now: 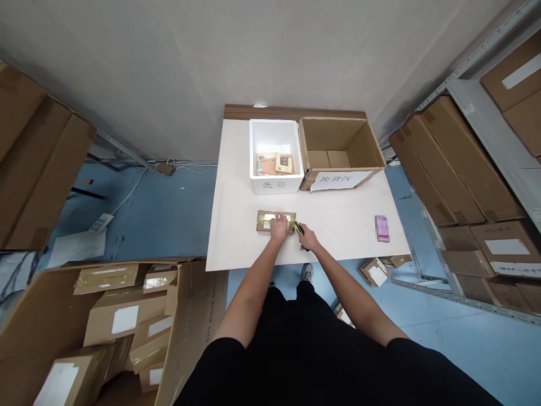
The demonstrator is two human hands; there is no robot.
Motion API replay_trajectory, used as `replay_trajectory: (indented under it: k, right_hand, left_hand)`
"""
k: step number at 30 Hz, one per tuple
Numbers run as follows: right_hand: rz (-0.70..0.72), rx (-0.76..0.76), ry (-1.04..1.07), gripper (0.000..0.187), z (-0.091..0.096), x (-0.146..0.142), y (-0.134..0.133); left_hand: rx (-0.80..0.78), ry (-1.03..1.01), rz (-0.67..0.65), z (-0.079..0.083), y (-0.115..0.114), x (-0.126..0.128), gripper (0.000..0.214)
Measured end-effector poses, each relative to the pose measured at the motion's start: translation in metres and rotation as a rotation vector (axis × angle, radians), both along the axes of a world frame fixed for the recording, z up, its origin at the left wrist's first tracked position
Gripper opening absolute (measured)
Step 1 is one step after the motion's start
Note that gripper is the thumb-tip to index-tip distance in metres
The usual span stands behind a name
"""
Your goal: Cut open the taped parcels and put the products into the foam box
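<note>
A small cardboard box [264, 223], with shiny tape and a white label on top, lies on the white table [236, 245] near its front edge. My left hand [278, 227] is closed on it from above, holding it against the tabletop and covering part of the label. A yellow and black box cutter [299, 227] is gripped in my right hand [309, 239]. Its front end is at the box's right end; whether the blade touches the cardboard is too small to tell.
Behind the box stand a white foam bin [274, 185] with several flat packets inside and an open carton [306, 160]. A pinkish-purple pack [382, 229] lies at the table's right. A large carton [190, 316] of parcels stands at lower left; loaded shelving [460, 93] flanks the right.
</note>
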State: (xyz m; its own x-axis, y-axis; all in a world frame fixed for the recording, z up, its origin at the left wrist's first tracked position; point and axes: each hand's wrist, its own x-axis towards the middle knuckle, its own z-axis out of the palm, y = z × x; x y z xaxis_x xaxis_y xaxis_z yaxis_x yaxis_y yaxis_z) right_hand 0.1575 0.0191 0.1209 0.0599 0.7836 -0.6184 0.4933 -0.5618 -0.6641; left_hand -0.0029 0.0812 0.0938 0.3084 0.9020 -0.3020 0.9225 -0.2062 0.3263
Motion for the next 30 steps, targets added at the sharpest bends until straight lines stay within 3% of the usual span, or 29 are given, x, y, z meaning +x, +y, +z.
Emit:
replay_trajectory:
  k: [7, 11, 13, 15, 19, 22, 26, 30]
  right_hand:
    - [-0.028, -0.009, 0.008, 0.051, -0.001, -0.007, -0.022]
    - [-0.165, 0.062, 0.012, 0.042, -0.008, 0.008, -0.034]
    - [-0.263, 0.103, -0.047, 0.031, -0.017, 0.022, -0.036]
    - [-0.373, 0.118, -0.047, 0.036, -0.031, 0.039, -0.036]
    - [-0.568, 0.128, 0.246, 0.059, -0.063, 0.070, -0.033]
    - [-0.616, 0.115, 0.399, 0.066, -0.078, 0.083, -0.033]
    - [-0.483, 0.142, 0.426, 0.060, -0.079, 0.082, -0.033]
    - [-0.048, 0.249, 0.170, 0.041, -0.056, 0.067, -0.015]
  left_hand:
    - [-0.030, -0.001, 0.023, 0.002, 0.002, 0.001, 0.082]
    - [-0.033, 0.009, 0.045, 0.002, 0.002, 0.002, 0.088]
    - [-0.022, 0.025, 0.047, 0.000, 0.002, 0.002, 0.088]
    - [-0.011, 0.036, 0.049, -0.003, 0.001, 0.001, 0.088]
    - [0.005, 0.005, 0.066, -0.007, 0.002, -0.004, 0.086]
    - [0.001, -0.021, 0.086, -0.008, 0.003, -0.006, 0.081]
    - [0.005, -0.007, 0.099, -0.008, 0.004, -0.007, 0.065]
    - [0.012, -0.048, 0.094, -0.013, 0.003, -0.009, 0.072]
